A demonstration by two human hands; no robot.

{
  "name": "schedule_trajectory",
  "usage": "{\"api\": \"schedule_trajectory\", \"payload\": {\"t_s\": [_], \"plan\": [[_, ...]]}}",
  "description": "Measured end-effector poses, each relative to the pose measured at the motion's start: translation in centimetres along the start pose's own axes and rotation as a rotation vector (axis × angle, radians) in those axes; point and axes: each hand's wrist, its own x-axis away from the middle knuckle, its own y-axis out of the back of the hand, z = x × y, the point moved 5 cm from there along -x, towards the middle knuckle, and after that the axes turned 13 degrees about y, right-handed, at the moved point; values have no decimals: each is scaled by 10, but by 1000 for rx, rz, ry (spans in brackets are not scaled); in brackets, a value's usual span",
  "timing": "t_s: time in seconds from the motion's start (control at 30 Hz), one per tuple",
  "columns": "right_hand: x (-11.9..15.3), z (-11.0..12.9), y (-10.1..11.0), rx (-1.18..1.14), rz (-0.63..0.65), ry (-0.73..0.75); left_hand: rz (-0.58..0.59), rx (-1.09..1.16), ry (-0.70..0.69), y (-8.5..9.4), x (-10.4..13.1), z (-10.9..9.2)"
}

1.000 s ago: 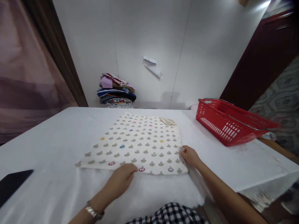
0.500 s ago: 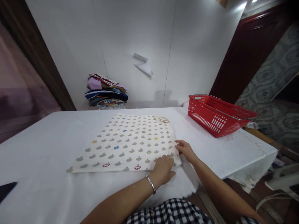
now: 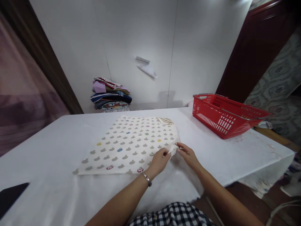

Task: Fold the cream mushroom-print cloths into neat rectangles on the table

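A cream cloth (image 3: 131,138) printed with grey shapes and a few coloured ones lies folded flat on the white-covered table (image 3: 58,144). Its near right corner is lifted and bunched between my hands. My left hand (image 3: 160,161), with a silver bracelet at the wrist, pinches the corner from the left. On the right side my right hand (image 3: 188,154) has its thumb and fingers closed on the same raised edge. At the far right corner the fabric's layers show as a small curled fold.
A red plastic basket (image 3: 225,117) with metal handles stands at the table's right. Behind the far edge rises a stack of folded clothes (image 3: 111,97). A dark flat object (image 3: 14,196) lies at the near left. Torn paper (image 3: 147,69) hangs on the wall.
The cloth's near right corner has come up off the table. My left hand went from lying on the fabric to pinching it; my right hand still grips the edge.
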Motion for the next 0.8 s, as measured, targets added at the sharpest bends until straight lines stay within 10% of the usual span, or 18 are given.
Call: {"api": "schedule_trajectory", "payload": {"t_s": [0.3,0.8], "plan": [[31,10,2,129,158,233,188,86,67,-35,2,13],[25,-4,5,-106,28,12,174,-246,13,-46,-6,2]]}}
